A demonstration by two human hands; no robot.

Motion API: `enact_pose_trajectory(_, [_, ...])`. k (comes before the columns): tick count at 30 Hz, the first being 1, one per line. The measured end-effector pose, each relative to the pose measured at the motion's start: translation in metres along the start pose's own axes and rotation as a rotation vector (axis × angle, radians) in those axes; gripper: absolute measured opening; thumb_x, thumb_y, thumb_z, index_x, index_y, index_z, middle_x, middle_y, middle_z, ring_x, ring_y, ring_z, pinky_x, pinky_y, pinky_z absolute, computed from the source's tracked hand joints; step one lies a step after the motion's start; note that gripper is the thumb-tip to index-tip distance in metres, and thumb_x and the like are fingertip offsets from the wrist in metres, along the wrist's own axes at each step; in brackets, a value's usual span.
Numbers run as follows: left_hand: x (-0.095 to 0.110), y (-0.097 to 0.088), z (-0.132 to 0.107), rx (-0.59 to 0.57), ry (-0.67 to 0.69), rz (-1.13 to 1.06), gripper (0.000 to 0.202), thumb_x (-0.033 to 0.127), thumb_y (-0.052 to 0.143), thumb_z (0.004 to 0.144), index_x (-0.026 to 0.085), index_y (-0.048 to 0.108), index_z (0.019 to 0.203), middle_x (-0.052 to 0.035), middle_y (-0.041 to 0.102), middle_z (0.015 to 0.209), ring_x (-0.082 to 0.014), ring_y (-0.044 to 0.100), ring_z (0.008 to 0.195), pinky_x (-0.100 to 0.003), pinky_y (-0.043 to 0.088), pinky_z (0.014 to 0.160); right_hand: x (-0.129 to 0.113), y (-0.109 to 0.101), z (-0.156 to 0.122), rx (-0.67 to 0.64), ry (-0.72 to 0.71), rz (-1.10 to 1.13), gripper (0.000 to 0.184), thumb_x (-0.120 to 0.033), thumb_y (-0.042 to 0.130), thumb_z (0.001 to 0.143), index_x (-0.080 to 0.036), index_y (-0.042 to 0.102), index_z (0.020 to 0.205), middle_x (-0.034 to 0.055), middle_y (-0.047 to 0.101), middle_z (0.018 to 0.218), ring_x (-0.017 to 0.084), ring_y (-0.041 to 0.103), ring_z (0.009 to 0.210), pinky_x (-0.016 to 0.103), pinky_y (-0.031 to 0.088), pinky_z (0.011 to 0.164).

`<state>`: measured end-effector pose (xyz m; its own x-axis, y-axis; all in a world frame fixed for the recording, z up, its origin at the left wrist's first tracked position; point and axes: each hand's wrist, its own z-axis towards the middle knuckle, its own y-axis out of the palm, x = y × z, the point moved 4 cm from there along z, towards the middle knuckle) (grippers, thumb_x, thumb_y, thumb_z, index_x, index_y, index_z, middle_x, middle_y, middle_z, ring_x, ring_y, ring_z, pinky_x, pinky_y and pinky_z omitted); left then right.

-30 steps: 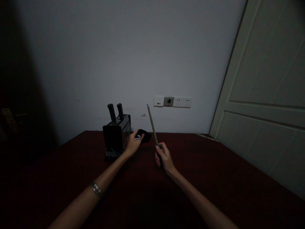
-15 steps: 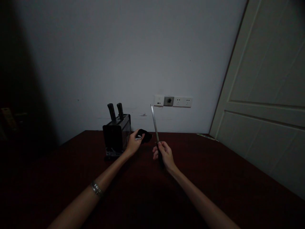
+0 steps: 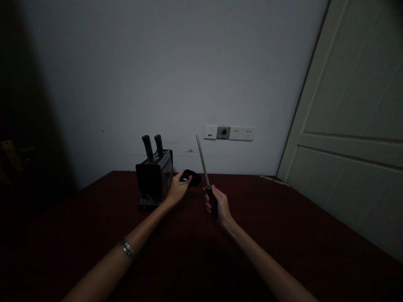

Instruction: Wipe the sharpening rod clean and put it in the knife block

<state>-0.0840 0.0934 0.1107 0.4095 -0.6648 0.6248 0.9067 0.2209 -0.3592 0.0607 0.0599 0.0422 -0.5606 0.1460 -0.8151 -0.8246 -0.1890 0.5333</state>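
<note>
One metal rod (image 3: 202, 159) is seen in the head view, gripped by its dark handle (image 3: 213, 202) in the right hand (image 3: 222, 205); the fingers are wrapped around the handle, by which they are partly hidden. The rod is tilted up and leftward above the table (image 3: 270, 222), its tip seen against the wall (image 3: 176, 75).

A black object (image 3: 196, 179) is grasped in the left hand (image 3: 177, 188), just right of the block (image 3: 149, 182). Its kind cannot be told; the far fingers are hidden. A small pale detail (image 3: 184, 181) near the thumb is too small to be identified.

Two black handles (image 3: 147, 147) are seated in the block; whatever lies below them is concealed. The block's dark front is hard to read. Both forearms (image 3: 267, 258) are cut off by the lower edge, the door (image 3: 352, 105) by the right. Much of the left side is lost in shadow.
</note>
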Motion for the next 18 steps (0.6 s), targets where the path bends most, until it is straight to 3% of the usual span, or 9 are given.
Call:
enact_pose_trajectory(5, [0.005, 0.001, -0.002, 0.009, 0.04, 0.015, 0.02, 0.033, 0.052, 0.078, 0.013, 0.053, 0.076, 0.0013, 0.052, 0.066, -0.0094, 0.048, 0.063, -0.017, 0.038, 0.059, 0.002, 0.003, -0.003, -0.039, 0.071, 0.069, 0.041, -0.054, 0.054, 0.072, -0.014, 0.058, 0.077, -0.0071, 0.04, 0.042, 0.004, 0.031, 0.03, 0.016, 0.022, 0.029])
enact_pose_trajectory(12, [0.029, 0.0, -0.016, 0.133, 0.169, 0.16, 0.014, 0.027, 0.051, 0.077, 0.015, 0.056, 0.083, -0.0019, 0.057, 0.072, -0.0123, 0.053, 0.067, -0.021, 0.042, 0.064, 0.004, 0.005, -0.004, -0.081, 0.223, 0.211, 0.044, -0.056, 0.05, 0.072, -0.014, 0.053, 0.059, -0.0075, 0.034, 0.038, 0.003, 0.025, 0.029, 0.016, 0.017, 0.029])
enact_pose_trajectory(18, [0.052, 0.025, -0.03, -0.169, 0.43, 0.066, 0.021, 0.016, 0.048, 0.077, 0.016, 0.057, 0.096, -0.0083, 0.06, 0.092, -0.0161, 0.056, 0.087, -0.028, 0.044, 0.078, 0.013, -0.001, 0.002, -0.097, 0.281, 0.294, 0.042, -0.055, 0.047, 0.074, -0.016, 0.048, 0.058, -0.0083, 0.032, 0.037, 0.003, 0.02, 0.029, 0.016, 0.015, 0.029])
